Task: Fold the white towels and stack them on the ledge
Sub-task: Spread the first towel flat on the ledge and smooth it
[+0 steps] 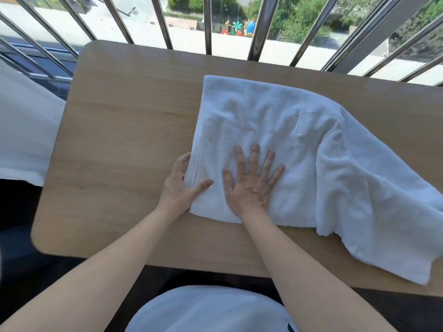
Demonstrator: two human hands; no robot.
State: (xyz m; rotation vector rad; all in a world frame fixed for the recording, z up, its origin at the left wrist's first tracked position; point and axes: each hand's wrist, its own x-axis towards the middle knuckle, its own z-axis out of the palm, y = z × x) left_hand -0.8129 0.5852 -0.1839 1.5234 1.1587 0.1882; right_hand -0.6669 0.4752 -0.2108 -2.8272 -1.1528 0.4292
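A wooden table (119, 140) stands against a railing of metal bars (208, 25), with a street and greenery beyond. 1 white towel (311, 140) lies on the table's right half. Its left part is spread fairly flat but wrinkled, and its right part is rumpled and spills over the near edge. A white cloth (24, 128) lies off the table's left end; whether it is another towel I cannot tell. No folded stack is in view.

The main risk is the overhanging right part. Its weight could drag the towel off the table if the hands lift away, or pull the next fold crooked. Wrinkles trapped under a fold would leave a lumpy, uneven stack.

The left hand (181, 188) grips the towel's left edge, thumb on top and fingers curled around the hem. The right hand (250, 188) holds nothing. It lies palm down just beside the left, all 5 fingers straight and spread, pressing the cloth onto the table.
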